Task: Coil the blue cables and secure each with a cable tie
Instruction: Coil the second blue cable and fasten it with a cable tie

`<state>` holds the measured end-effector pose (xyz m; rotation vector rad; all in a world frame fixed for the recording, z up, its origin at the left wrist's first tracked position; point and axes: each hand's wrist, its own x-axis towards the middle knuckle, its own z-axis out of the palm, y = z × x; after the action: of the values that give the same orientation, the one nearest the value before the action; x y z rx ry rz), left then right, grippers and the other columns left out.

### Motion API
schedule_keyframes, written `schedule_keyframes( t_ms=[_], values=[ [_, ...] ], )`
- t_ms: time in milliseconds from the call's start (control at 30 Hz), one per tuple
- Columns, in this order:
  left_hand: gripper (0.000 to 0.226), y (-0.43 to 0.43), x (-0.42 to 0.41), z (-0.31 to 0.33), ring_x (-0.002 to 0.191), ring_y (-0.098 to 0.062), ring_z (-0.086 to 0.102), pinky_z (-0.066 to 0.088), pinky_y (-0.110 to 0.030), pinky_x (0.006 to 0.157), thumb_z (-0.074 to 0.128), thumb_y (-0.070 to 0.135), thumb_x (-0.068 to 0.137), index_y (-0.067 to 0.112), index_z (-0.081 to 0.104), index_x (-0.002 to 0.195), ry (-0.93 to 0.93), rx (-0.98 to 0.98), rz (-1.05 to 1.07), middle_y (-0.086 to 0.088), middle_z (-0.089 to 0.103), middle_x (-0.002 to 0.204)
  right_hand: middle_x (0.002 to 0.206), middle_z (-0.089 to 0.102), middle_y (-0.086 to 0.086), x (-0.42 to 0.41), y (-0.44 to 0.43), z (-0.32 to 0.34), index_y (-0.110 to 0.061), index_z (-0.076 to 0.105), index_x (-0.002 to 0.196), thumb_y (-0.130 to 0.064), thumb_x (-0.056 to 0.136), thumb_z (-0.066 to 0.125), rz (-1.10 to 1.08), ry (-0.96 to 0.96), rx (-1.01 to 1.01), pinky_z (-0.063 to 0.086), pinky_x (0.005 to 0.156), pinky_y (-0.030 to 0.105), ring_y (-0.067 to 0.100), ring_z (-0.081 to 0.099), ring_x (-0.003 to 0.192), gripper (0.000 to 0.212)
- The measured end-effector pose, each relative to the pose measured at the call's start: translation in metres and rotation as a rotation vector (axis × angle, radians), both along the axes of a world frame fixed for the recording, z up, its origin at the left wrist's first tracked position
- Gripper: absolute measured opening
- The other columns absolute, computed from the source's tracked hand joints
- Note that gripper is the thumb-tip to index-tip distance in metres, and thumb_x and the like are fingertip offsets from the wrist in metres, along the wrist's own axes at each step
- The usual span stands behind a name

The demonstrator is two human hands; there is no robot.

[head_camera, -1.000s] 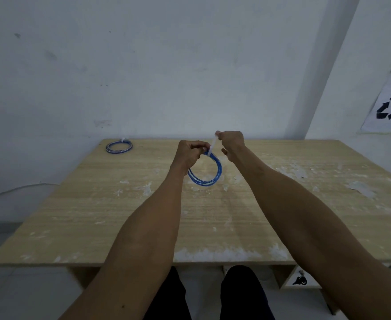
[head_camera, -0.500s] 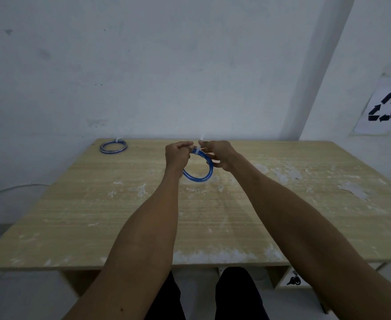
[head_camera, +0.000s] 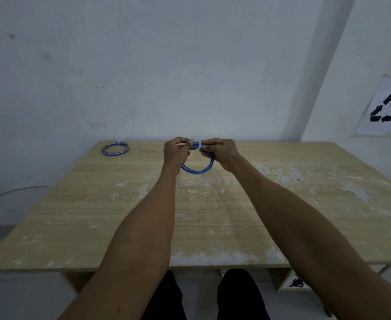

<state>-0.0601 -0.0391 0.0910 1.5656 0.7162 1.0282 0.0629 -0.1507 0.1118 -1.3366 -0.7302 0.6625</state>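
Both hands are raised above the pale wooden worktop (head_camera: pixel 213 215), near its far edge. The left hand (head_camera: pixel 176 151) and right hand (head_camera: pixel 220 152) meet at the top of a small coil of blue cable (head_camera: pixel 199 170), which hangs below them clear of the surface. The fingers (head_camera: pixel 185 142) of the left hand are curled and pinch the bundle just left of a white plastic cable tie (head_camera: pixel 197 145). Those of the right hand pinch it just to the right, touching the tie. Step in hand, as judged: seating or snugging the tie. To do it well, keep the loops stacked flat under the pinch so that none slips out, hold the tie head square to the bundle, and pull the tail straight, not sideways (whether the tie is already locked cannot be read here). A second blue cable coil with a pale tie (head_camera: pixel 115 149) lies flat at the far left corner, well apart, apparently finished. Containers: an open compartment under the worktop (head_camera: pixel 282 280) holds a small dark object (head_camera: pixel 295 283), too small to identify.
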Motion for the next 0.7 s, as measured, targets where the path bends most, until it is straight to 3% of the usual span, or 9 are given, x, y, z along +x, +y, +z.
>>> schedule_keyframes(
  t_ms=[200, 333, 533, 700],
  values=[
    [0.011, -0.001, 0.000, 0.001, 0.057, -0.012, 0.055, 0.043, -0.022, 0.053, 0.073, 0.016, 0.089, 0.006, 0.076, 0.093, -0.068, -0.148, -0.006, -0.004, 0.069, 0.077, 0.095, 0.072, 0.026, -0.002, 0.003, -0.004, 0.011, 0.072, 0.106, 0.009, 0.083, 0.074, -0.019, -0.089, 0.010, 0.062, 0.085, 0.038, 0.034, 0.071, 0.084, 0.023],
    [0.015, -0.004, -0.001, 0.003, 0.056, -0.009, 0.050, 0.039, -0.017, 0.047, 0.071, 0.009, 0.090, 0.008, 0.079, 0.102, -0.098, -0.171, -0.043, -0.002, 0.070, 0.081, 0.095, 0.073, 0.025, -0.003, 0.003, -0.006, 0.009, 0.073, 0.105, 0.009, 0.083, 0.075, -0.042, -0.135, 0.003, 0.062, 0.085, 0.040, 0.033, 0.071, 0.083, 0.022],
    [0.020, -0.006, -0.002, 0.006, 0.049, -0.007, 0.043, 0.034, -0.017, 0.044, 0.064, 0.001, 0.090, 0.008, 0.080, 0.100, -0.094, -0.171, -0.068, -0.002, 0.069, 0.077, 0.088, 0.073, 0.024, -0.003, 0.007, -0.010, 0.008, 0.074, 0.100, 0.010, 0.080, 0.077, -0.075, -0.123, -0.009, 0.062, 0.082, 0.041, 0.035, 0.072, 0.079, 0.021],
    [0.015, -0.004, -0.005, 0.005, 0.054, -0.010, 0.047, 0.036, -0.021, 0.047, 0.075, 0.014, 0.087, 0.005, 0.080, 0.097, -0.091, -0.193, -0.090, -0.001, 0.068, 0.072, 0.091, 0.073, 0.026, -0.003, 0.008, -0.013, 0.010, 0.074, 0.101, 0.008, 0.079, 0.078, -0.088, -0.116, 0.007, 0.062, 0.082, 0.041, 0.036, 0.072, 0.078, 0.022]
  ],
)
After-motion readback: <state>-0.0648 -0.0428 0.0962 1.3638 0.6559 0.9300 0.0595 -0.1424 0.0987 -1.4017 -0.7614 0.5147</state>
